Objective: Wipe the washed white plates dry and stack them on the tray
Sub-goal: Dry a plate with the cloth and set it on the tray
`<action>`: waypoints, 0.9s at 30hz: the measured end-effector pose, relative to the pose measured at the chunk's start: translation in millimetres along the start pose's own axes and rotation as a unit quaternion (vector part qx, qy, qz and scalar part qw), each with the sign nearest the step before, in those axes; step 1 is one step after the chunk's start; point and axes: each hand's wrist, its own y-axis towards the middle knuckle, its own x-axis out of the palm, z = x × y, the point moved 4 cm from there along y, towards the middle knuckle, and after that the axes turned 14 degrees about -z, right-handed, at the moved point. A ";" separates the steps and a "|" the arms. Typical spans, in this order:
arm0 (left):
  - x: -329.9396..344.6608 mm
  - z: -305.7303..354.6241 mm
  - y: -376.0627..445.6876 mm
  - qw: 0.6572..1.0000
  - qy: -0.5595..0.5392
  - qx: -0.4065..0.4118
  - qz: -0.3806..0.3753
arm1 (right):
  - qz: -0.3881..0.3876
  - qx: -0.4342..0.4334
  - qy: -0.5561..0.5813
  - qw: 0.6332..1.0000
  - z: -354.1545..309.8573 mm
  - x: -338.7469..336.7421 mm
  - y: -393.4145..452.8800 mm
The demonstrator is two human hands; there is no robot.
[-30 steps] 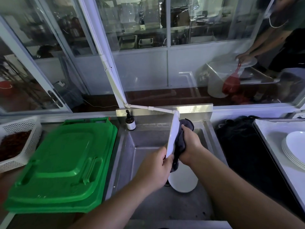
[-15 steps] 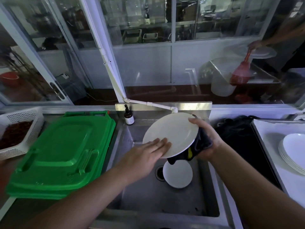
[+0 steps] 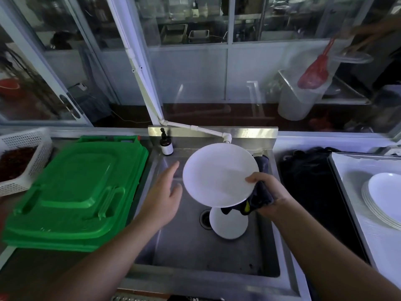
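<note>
A white plate (image 3: 219, 174) hangs face up above the steel sink (image 3: 195, 253). My right hand (image 3: 269, 192) grips its right rim through a dark cloth (image 3: 259, 197), thumb on top of the plate. My left hand (image 3: 165, 196) floats just left of the plate with fingers spread, touching nothing. Another white plate (image 3: 230, 224) lies on the sink floor beside the drain, partly hidden by the held plate. At the far right a stack of white plates (image 3: 384, 198) sits on the tray (image 3: 347, 170).
Green plastic lids (image 3: 76, 192) are piled left of the sink, next to a white basket (image 3: 23, 157). A brown pump bottle (image 3: 166, 145) and the white tap (image 3: 226, 137) stand at the sink's back. A black bag (image 3: 308, 181) lies between sink and tray.
The plate went from on edge between both hands to face up. My left hand has come off it and moved left; my right hand now carries it alone with the cloth.
</note>
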 end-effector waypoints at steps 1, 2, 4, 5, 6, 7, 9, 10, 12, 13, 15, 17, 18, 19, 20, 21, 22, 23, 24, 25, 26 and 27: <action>0.5 -6.7 4.6 0.997 -0.066 -0.047 -0.010 | 0.001 -0.005 0.002 1.000 1.5 1.6 1.0; 3.1 -13.5 8.9 0.987 -0.139 -0.081 -0.023 | 0.001 -0.009 0.002 1.000 3.4 3.8 1.9; 9.0 -27.4 18.3 0.947 -0.295 -0.127 -0.026 | 0.000 -0.011 -0.001 1.000 7.2 9.3 3.3; 8.5 -27.4 20.8 0.923 -0.356 -0.142 -0.017 | 0.002 -0.011 -0.002 1.000 10.5 12.1 3.8; 5.9 -24.9 23.3 0.905 -0.400 -0.146 -0.008 | 0.004 -0.008 0.002 1.000 13.3 16.1 3.6; 2.9 -22.5 25.5 0.891 -0.428 -0.148 -0.008 | 0.006 -0.006 0.005 1.000 15.9 20.4 3.8; -1.7 -24.1 27.8 0.880 -0.448 -0.155 -0.025 | 0.006 -0.005 0.008 1.000 21.3 27.8 4.7; -5.6 -25.7 28.3 0.878 -0.450 -0.157 -0.035 | 0.008 -0.006 0.008 1.000 23.7 31.2 5.7; -14.6 -31.8 31.5 0.877 -0.453 -0.156 -0.049 | 0.017 -0.011 0.008 1.000 28.3 36.1 9.2; -19.1 -36.3 34.1 0.876 -0.454 -0.152 -0.054 | 0.020 -0.015 0.010 1.000 29.7 40.3 10.5; -27.1 -42.1 39.1 0.877 -0.455 -0.141 -0.066 | 0.037 -0.038 0.020 0.998 30.3 48.1 11.6; -34.4 -44.9 43.7 0.877 -0.455 -0.129 -0.081 | 0.058 -0.078 0.033 0.995 31.4 53.7 13.0; -38.3 -46.4 46.1 0.878 -0.454 -0.124 -0.087 | 0.068 -0.086 0.033 0.993 33.4 57.8 13.5; -41.2 -48.6 49.5 0.878 -0.455 -0.118 -0.095 | 0.077 -0.094 0.038 0.992 35.9 60.6 13.9; -44.0 -49.0 51.6 0.877 -0.455 -0.115 -0.105 | 0.089 -0.102 0.039 0.990 38.6 62.4 13.5; -45.8 -50.5 53.9 0.877 -0.454 -0.111 -0.112 | 0.106 -0.111 0.039 0.987 41.5 60.9 13.0; -47.4 -51.6 55.9 0.878 -0.452 -0.109 -0.117 | 0.128 -0.111 0.039 0.985 44.3 59.4 9.7; -47.4 -52.6 58.1 0.877 -0.450 -0.107 -0.127 | 0.151 -0.109 0.038 0.982 47.4 56.2 5.7; -46.2 -52.6 59.7 0.877 -0.447 -0.107 -0.138 | 0.170 -0.100 0.040 0.979 50.5 53.3 0.9; -43.8 -51.7 61.4 0.877 -0.444 -0.106 -0.150 | 0.184 -0.092 0.035 0.978 53.4 50.3 -5.2; -41.4 -50.0 62.3 0.875 -0.445 -0.107 -0.157 | 0.199 -0.089 0.028 0.976 54.7 45.9 -10.5; -37.4 -47.6 63.8 0.873 -0.445 -0.107 -0.166 | 0.220 -0.093 0.019 0.971 55.1 39.6 -18.6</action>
